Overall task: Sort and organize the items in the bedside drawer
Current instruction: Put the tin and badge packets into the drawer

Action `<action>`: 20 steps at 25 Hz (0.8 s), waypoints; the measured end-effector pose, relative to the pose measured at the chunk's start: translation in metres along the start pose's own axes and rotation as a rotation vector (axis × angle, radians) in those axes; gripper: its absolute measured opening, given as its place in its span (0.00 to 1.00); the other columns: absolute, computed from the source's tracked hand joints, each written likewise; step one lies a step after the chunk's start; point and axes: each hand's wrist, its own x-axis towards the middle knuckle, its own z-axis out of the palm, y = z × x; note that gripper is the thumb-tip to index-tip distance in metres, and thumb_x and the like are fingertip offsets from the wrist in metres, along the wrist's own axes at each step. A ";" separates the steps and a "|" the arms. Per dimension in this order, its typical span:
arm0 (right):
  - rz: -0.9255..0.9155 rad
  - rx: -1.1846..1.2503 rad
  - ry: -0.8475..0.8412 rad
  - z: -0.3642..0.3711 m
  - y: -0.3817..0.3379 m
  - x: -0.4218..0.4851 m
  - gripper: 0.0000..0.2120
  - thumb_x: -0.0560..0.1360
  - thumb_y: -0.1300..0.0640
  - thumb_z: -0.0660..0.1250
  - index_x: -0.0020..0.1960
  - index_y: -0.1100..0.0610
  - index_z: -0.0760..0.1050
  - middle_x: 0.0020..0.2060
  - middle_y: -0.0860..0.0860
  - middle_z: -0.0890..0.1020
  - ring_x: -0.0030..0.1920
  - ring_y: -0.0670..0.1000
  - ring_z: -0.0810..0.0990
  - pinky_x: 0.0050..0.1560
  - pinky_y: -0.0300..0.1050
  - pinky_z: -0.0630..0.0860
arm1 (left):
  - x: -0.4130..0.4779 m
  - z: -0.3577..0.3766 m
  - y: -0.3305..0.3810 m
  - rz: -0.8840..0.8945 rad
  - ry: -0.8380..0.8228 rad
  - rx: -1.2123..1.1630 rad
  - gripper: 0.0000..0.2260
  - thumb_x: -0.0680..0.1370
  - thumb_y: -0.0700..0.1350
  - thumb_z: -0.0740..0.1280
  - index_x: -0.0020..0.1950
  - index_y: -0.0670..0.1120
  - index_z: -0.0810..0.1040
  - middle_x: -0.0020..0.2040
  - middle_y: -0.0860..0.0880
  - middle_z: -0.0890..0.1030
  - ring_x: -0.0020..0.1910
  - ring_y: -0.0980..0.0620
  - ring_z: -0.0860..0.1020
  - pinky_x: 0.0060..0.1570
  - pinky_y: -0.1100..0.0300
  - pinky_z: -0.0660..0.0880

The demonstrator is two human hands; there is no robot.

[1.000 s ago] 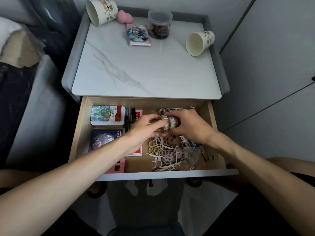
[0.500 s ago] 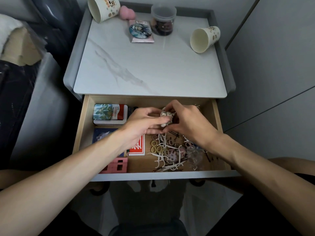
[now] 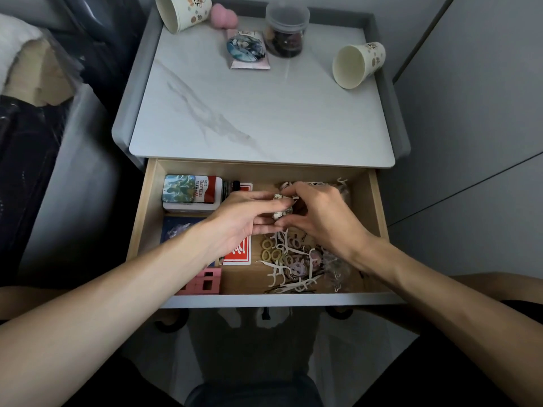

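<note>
Both forearms reached over the open drawer (image 3: 379, 218). The left hand (image 3: 241, 221) and right hand (image 3: 323, 224) met mid-drawer, fingertips pinching a small patterned trinket (image 3: 281, 207) too blurred to identify. Floss picks (image 3: 279, 279) and hair ties (image 3: 269, 250) lay at 6 o'clock of it, and a tin (image 3: 191, 192) at 9 o'clock.

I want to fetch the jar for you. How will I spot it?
Find the white marble top of the bedside table. The jar sits near its back edge. Unlike the tipped paper cups, it stands upright, see-through, with dark bits inside.
</note>
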 end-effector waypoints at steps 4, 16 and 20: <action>-0.016 -0.009 -0.003 -0.002 0.000 0.001 0.27 0.68 0.53 0.76 0.65 0.59 0.76 0.59 0.52 0.82 0.57 0.44 0.80 0.57 0.21 0.67 | 0.000 0.001 -0.001 0.013 0.035 -0.013 0.10 0.72 0.37 0.74 0.53 0.41 0.82 0.48 0.43 0.86 0.42 0.49 0.85 0.41 0.60 0.82; -0.209 -0.468 -0.600 0.033 0.042 -0.026 0.14 0.77 0.51 0.68 0.62 0.50 0.74 0.59 0.49 0.76 0.52 0.52 0.80 0.50 0.48 0.77 | -0.008 -0.006 0.022 0.111 0.068 -0.130 0.13 0.68 0.37 0.74 0.52 0.39 0.83 0.47 0.42 0.86 0.40 0.46 0.85 0.38 0.62 0.81; -0.285 -0.482 -0.605 0.035 0.038 -0.027 0.18 0.78 0.54 0.68 0.67 0.52 0.71 0.60 0.51 0.73 0.50 0.53 0.80 0.50 0.50 0.79 | -0.012 -0.007 0.027 0.136 0.046 -0.114 0.14 0.66 0.39 0.74 0.51 0.39 0.83 0.47 0.42 0.86 0.40 0.46 0.85 0.39 0.61 0.82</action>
